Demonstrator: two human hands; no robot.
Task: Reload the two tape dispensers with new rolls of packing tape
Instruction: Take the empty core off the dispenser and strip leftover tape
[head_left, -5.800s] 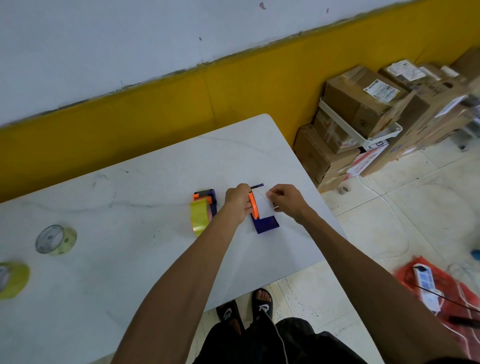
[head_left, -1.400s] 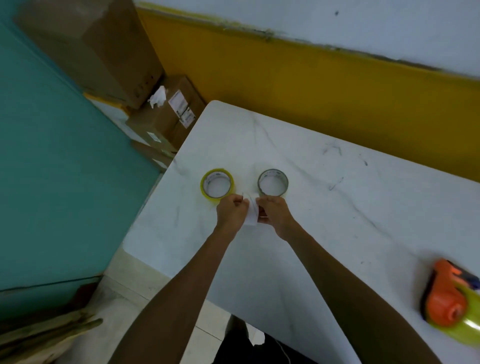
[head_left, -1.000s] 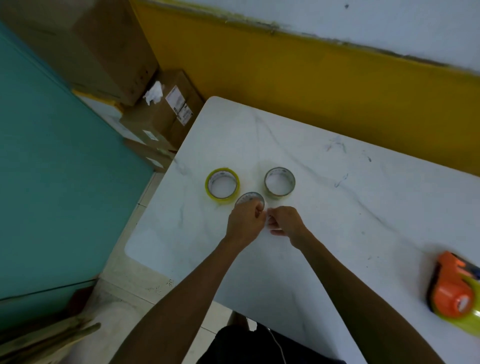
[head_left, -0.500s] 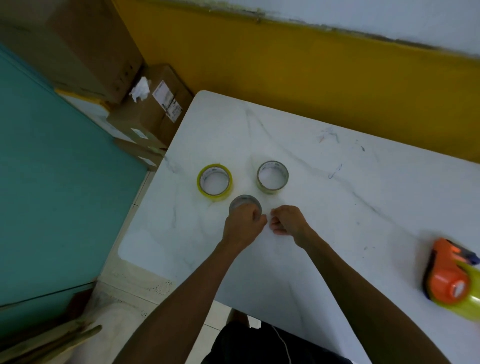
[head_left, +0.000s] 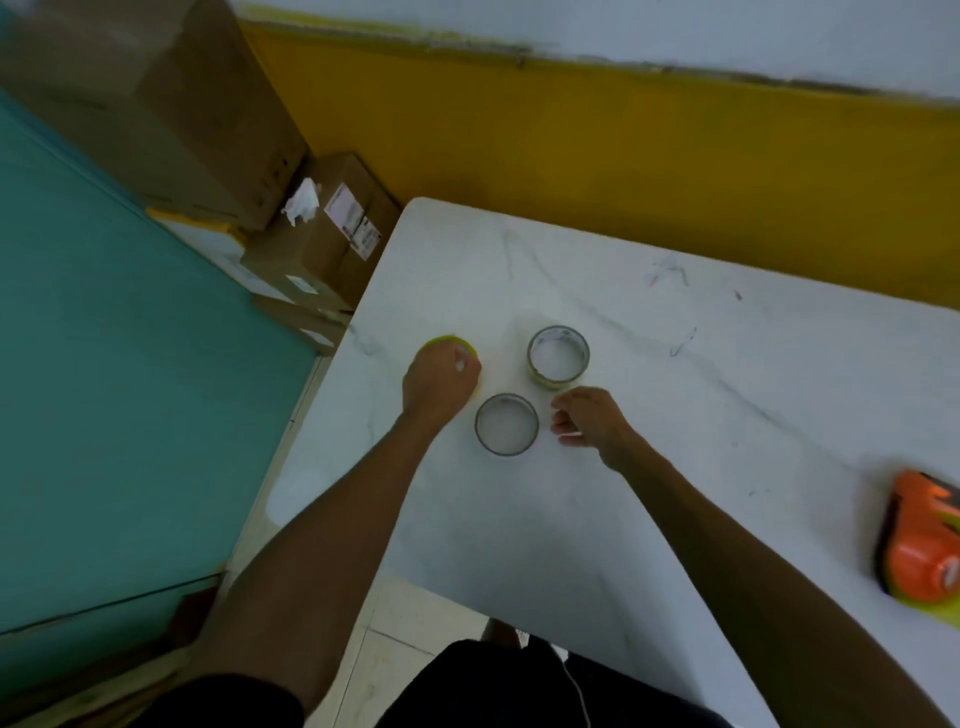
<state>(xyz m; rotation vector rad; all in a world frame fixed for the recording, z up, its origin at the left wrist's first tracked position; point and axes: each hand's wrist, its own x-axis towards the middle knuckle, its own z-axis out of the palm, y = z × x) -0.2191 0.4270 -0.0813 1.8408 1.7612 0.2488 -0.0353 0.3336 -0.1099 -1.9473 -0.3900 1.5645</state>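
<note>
My left hand (head_left: 441, 382) lies closed over the yellow tape roll (head_left: 448, 340) near the table's left edge, so only a yellow sliver shows past my knuckles. A bare grey core ring (head_left: 506, 446) lies flat between my hands. Behind it lies a second ring with a thin layer of tape (head_left: 558, 378). My right hand (head_left: 589, 418) hovers just right of the core, fingers curled in, with nothing visible in it. A loaded orange dispenser (head_left: 919, 545) with yellow tape sits at the right edge of the view.
The white marble table (head_left: 675, 467) ends close to my left hand, and its near edge runs diagonally. Cardboard boxes (head_left: 332, 239) are stacked on the floor beyond the left corner, beside a teal wall (head_left: 104, 338). A yellow-painted wall runs behind the table.
My left hand has let go of the grey core, which now lies on the table, and has moved left onto the yellow roll. My right hand has barely moved.
</note>
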